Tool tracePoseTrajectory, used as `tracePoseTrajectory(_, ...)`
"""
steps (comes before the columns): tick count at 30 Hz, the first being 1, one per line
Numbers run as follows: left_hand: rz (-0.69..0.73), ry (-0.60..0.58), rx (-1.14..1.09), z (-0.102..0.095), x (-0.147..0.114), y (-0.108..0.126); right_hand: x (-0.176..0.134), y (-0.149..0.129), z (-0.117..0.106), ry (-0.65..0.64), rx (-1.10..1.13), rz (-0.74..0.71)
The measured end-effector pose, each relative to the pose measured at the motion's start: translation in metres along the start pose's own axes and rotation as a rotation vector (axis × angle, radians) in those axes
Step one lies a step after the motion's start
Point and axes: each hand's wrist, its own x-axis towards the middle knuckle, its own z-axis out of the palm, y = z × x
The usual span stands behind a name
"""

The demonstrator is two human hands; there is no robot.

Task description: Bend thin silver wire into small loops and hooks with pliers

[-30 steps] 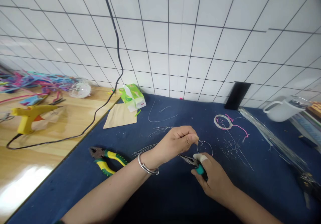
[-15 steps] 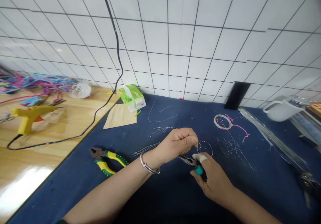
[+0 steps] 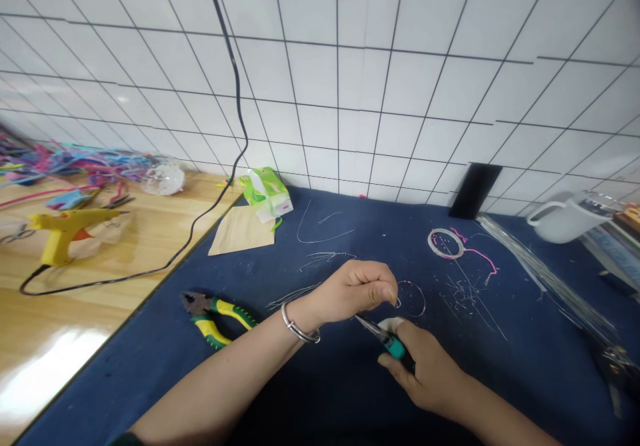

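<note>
My left hand (image 3: 364, 289), a metal bangle on its wrist, is closed in a pinch with a small loop of thin wire (image 3: 399, 303) showing at its fingertips. Just beyond them is a thin wire ring (image 3: 425, 299) with a few pink beads; whether it joins the pinched wire I cannot tell. My right hand (image 3: 425, 366), a white covering on one finger, grips long-nose pliers (image 3: 395, 347) with teal-and-black handles. Their jaws point up and left, below my left hand. Yellow-green pliers (image 3: 205, 319) lie open on the dark blue mat (image 3: 320, 393), left of my forearm.
Wire offcuts (image 3: 463, 296) and a white ring-shaped dish (image 3: 445, 244) with pink bits lie to the right. A wire bundle (image 3: 540, 263) and white mug (image 3: 563, 219) stand beyond. Leftward are a yellow glue gun (image 3: 60, 233), its black cable (image 3: 197, 223) and a green packet (image 3: 265, 189).
My right hand has drawn slightly down from my left fingertips, and the pliers' jaws look more closed and turned. My left hand stays in nearly the same place, still pinching.
</note>
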Motion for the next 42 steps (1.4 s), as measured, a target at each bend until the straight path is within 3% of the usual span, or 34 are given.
tracePoseTrajectory(8, -0.011, -0.095, -0.032, -0.002, -0.002, 0.001, 0.001, -0.009, -0.003, -0.214, 0.314, 0.087)
tracePoseTrajectory(15, 0.034, -0.126, 0.136, -0.003, -0.002, 0.004, 0.0, -0.012, 0.001, -0.405, 0.826, 0.197)
tracePoseTrajectory(21, 0.049, -0.177, 0.131, -0.003, -0.003, 0.004, 0.0, -0.008, 0.008, -0.534, 1.047, 0.176)
tracePoseTrajectory(24, 0.02, -0.11, 0.017, -0.002, -0.002, 0.001, 0.001, -0.012, 0.003, -0.457, 0.935, 0.156)
tracePoseTrajectory(28, 0.033, 0.015, -0.068, -0.004, 0.0, -0.006, 0.0, -0.019, -0.005, -0.258, 0.57, 0.136)
tracePoseTrajectory(32, 0.024, 0.03, -0.067, -0.005, 0.001, -0.008, -0.002, -0.017, -0.002, -0.139, 0.317, 0.137)
tracePoseTrajectory(42, -0.019, 0.028, 0.08, -0.004, 0.001, 0.001, -0.001, -0.011, 0.001, -0.094, 0.174, 0.114)
